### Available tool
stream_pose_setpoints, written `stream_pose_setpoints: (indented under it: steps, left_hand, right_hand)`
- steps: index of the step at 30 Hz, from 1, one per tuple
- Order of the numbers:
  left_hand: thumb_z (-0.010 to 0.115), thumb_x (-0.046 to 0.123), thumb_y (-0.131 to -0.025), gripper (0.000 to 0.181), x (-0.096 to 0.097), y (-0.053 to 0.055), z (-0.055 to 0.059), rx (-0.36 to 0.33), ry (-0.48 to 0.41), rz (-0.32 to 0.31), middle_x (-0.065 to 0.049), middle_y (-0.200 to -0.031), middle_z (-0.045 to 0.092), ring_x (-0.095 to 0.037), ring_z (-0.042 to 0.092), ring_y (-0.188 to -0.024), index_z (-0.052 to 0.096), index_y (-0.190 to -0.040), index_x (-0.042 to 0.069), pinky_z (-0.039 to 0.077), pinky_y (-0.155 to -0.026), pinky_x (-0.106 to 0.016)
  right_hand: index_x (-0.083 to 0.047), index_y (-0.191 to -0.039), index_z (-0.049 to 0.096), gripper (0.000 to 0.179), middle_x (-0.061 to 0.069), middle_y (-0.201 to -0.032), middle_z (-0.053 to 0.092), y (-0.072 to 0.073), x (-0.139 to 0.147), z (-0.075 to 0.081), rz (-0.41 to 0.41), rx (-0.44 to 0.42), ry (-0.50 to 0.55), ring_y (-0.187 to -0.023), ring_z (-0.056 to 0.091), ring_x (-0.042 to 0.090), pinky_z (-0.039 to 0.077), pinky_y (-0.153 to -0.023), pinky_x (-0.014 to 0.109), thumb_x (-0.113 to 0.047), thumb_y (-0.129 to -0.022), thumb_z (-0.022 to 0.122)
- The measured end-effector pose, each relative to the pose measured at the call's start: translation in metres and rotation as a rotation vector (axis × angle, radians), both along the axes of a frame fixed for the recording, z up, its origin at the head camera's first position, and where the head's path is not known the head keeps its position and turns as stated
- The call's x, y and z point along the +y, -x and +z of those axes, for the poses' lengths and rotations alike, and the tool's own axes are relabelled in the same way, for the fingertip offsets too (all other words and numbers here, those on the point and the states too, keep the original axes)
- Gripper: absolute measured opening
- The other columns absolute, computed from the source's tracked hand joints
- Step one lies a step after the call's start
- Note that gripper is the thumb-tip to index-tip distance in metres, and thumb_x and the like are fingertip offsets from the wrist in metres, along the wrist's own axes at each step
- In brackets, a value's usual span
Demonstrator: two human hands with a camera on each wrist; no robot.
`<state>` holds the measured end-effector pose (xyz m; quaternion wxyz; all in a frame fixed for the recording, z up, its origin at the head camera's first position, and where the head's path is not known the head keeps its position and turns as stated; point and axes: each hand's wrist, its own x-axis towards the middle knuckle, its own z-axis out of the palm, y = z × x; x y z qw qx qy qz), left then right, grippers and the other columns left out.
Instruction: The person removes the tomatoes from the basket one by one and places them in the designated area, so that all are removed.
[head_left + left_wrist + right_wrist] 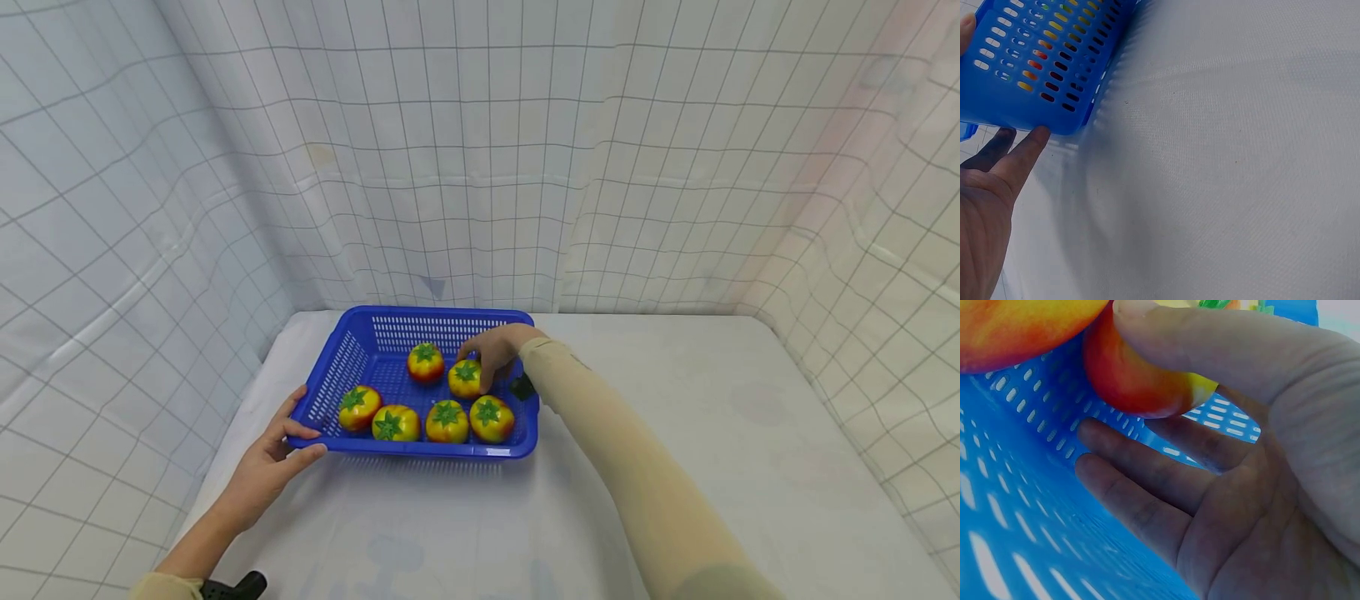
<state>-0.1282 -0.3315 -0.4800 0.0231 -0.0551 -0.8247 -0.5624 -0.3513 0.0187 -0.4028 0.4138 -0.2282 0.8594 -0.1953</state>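
A blue plastic basket [420,449] with slotted walls holds several red-and-yellow tomatoes with green star-shaped tops, artificial-looking. Inside its right half, my right hand [498,348] pinches one tomato [463,380]. The right wrist view shows the thumb [1185,337] on that tomato's side, while the lower fingers extend beneath it. A second tomato [426,363] sits just left of it, and a row lies along the front wall, including a tomato [492,419] at the right end. My left hand [262,471] grips the basket's front left corner, thumb at the front rim and fingers along the left side.
The basket stands on a white-covered table [697,417]. White grid-patterned curtains [480,167] hang behind and on both sides, the left one close to my left arm. Each wrist carries a black strap; the left strap [234,586] shows near the bottom edge.
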Motion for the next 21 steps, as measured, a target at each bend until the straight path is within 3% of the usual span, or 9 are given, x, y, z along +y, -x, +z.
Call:
stream_pose_setpoints:
  steps: [5,10,21]
  left_hand:
    - [0.065,0.014,-0.102,0.022,0.0,0.0,0.0,-0.004,0.0,0.001,0.001,-0.172,0.006,-0.063,0.021,-0.142,0.054,-0.116,0.0,0.05,-0.088,-0.014]
    - [0.065,0.014,-0.102,0.022,0.001,0.001,0.002,-0.008,-0.003,0.0,0.0,-0.172,0.005,-0.062,0.021,-0.142,0.053,-0.114,0.0,0.05,-0.088,-0.014]
    - [0.065,0.019,-0.102,0.026,0.0,-0.001,0.001,-0.03,0.022,0.022,0.002,-0.172,0.005,-0.06,0.02,-0.144,0.053,-0.117,0.001,0.048,-0.087,-0.011]
  right_hand:
    - [-0.028,-0.144,0.056,0.063,0.009,-0.14,0.055,0.001,-0.001,0.0,0.054,0.041,-0.026,-0.118,0.057,0.023,0.05,-0.103,0.04,-0.016,-0.087,0.083]
    - [-0.025,-0.144,0.056,0.065,0.009,-0.138,0.056,0.001,-0.002,0.005,0.049,0.011,0.005,-0.116,0.059,0.023,0.053,-0.098,0.037,-0.014,-0.086,0.083]
    - [-0.017,-0.149,0.048,0.067,0.015,-0.141,0.051,0.001,0.016,0.026,0.002,-0.046,0.207,-0.114,0.063,0.023,0.056,-0.093,0.034,-0.007,-0.089,0.078]
